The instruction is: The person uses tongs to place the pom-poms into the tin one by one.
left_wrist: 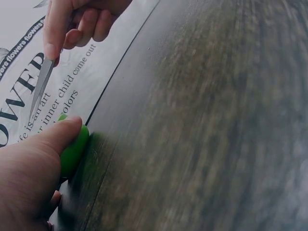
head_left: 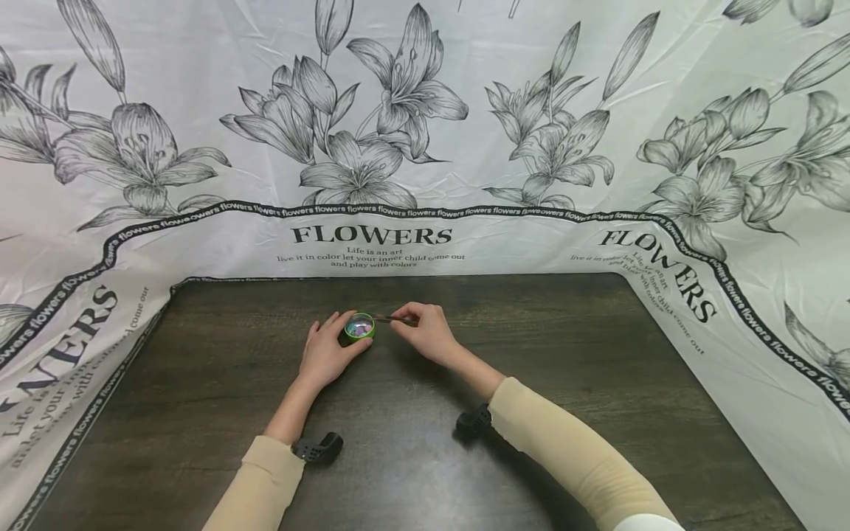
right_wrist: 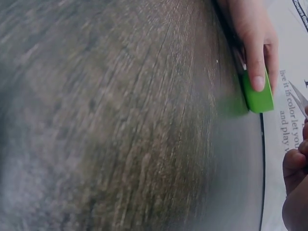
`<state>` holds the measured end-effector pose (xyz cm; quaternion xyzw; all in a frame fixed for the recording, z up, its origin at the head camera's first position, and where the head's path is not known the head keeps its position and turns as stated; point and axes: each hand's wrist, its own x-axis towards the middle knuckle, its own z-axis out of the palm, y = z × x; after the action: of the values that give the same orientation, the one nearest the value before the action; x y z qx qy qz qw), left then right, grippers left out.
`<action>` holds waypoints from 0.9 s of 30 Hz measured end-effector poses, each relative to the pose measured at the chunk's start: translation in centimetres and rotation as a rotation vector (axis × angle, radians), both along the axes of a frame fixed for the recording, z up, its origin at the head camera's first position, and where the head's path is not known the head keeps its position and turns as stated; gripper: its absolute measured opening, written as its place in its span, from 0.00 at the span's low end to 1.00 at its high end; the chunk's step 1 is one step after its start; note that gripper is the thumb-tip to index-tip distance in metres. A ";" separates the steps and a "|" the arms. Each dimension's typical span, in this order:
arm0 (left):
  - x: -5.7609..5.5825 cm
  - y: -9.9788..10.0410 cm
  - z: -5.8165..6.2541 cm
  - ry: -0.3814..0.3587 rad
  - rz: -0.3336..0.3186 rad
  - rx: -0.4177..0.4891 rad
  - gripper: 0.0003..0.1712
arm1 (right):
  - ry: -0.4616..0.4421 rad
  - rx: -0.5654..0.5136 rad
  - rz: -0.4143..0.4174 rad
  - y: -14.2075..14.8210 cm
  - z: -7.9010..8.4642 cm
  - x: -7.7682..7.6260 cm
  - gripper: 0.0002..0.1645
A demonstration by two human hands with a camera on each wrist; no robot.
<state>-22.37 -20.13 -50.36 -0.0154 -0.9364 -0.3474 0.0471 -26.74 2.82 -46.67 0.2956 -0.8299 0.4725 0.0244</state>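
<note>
On the dark table stands a small round green container [head_left: 361,340] with pale, purplish and bluish pieces in it, too small to make out. My left hand [head_left: 324,355] grips its side between thumb and fingers. In the left wrist view the thumb presses against the green wall [left_wrist: 73,155]. Just right of the container, my right hand [head_left: 430,336] pinches a pair of metal tweezers [left_wrist: 42,82], with the tips pointing at the container. The left wrist view shows these tips above the rim with nothing visible between them. In the right wrist view the tweezers [right_wrist: 299,99] are partly cut off.
The dark wood-grain table [head_left: 584,354] reaches a back edge just beyond the hands. A white cloth [head_left: 372,254] printed with flowers and lettering hangs behind it and along both sides. Black wrist cameras [head_left: 322,448] sit at the cuffs of both beige sleeves.
</note>
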 end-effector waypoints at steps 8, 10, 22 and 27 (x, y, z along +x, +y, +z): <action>-0.1 0.0 0.2 0.010 0.003 -0.002 0.44 | 0.004 -0.021 -0.017 0.4 -0.3 0.0 0.08; 0.0 0.1 0.2 0.013 0.005 -0.001 0.43 | 0.002 -0.024 -0.013 0.6 -0.4 0.1 0.08; 0.3 0.1 -0.4 0.006 0.006 0.009 0.43 | -0.020 -0.033 -0.032 3.9 -1.2 0.0 0.10; 0.2 0.0 -0.2 0.006 -0.001 0.003 0.43 | -0.007 -0.055 -0.095 5.6 -1.4 -0.6 0.09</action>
<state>-22.21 -20.09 -50.52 -0.0166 -0.9357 -0.3488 0.0498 -27.34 8.38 -48.08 0.2537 -0.8299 0.4942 0.0520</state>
